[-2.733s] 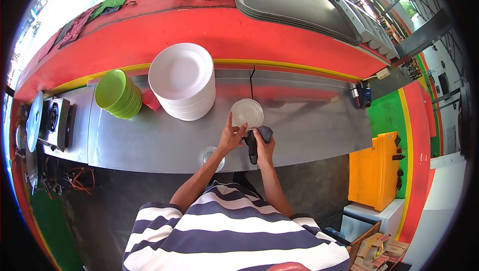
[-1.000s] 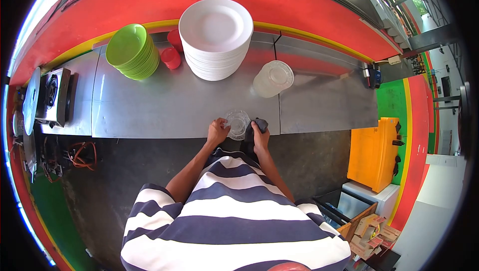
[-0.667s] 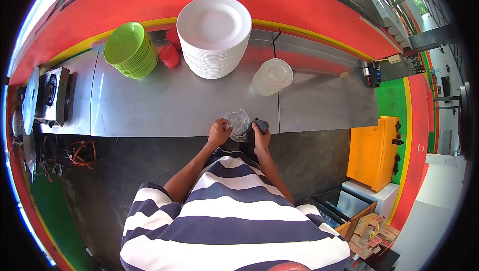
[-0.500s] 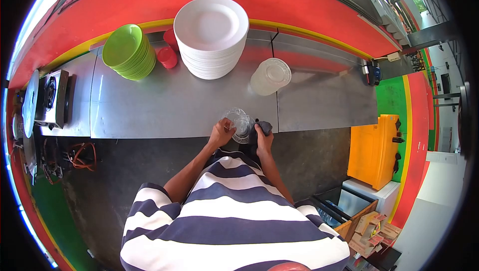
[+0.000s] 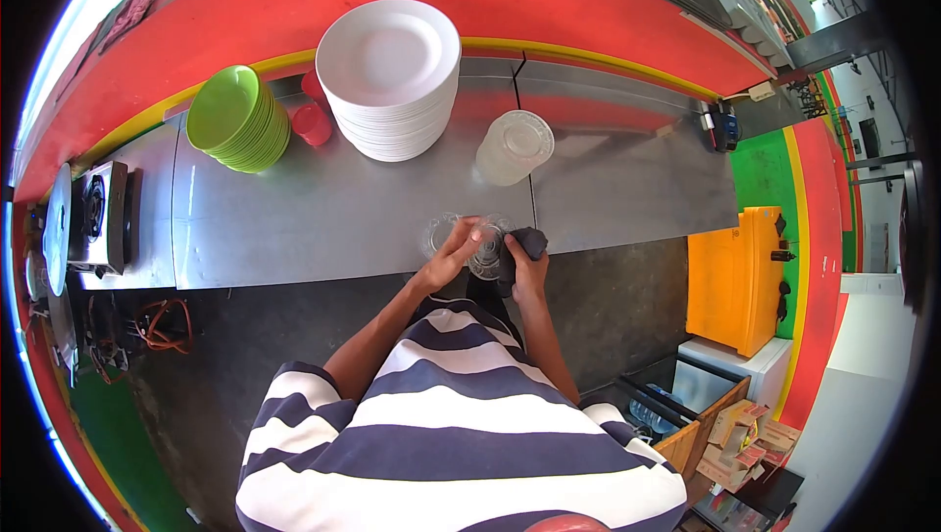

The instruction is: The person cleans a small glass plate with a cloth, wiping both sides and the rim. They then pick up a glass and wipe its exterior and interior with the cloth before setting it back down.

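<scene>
Near the front edge of the counter, my left hand (image 5: 455, 254) has its fingers against a clear glass dish (image 5: 487, 258) and seems to grip its left side. A bunched dark grey cloth (image 5: 526, 242) is in my right hand (image 5: 530, 275), pressed close to the dish's right side. Partly behind my left fingers, another clear glass piece (image 5: 440, 230) shows on the counter; its exact shape is hard to make out. Farther back, a stack of translucent plastic cups or lids (image 5: 516, 148) stands on the metal counter (image 5: 323, 228).
A tall stack of white plates (image 5: 392, 111) stands at the back, beside red cups (image 5: 312, 125) and stacked green bowls (image 5: 238, 125). A gas stove (image 5: 101, 218) sits at far left. Right of the counter are an orange box (image 5: 735, 282) and cardboard boxes (image 5: 735, 444).
My left hand has shifted, its fingers now stretched toward the dish. A second glass piece shows left of it. The cloth hangs lower in my right hand, and the camera view has turned slightly.
</scene>
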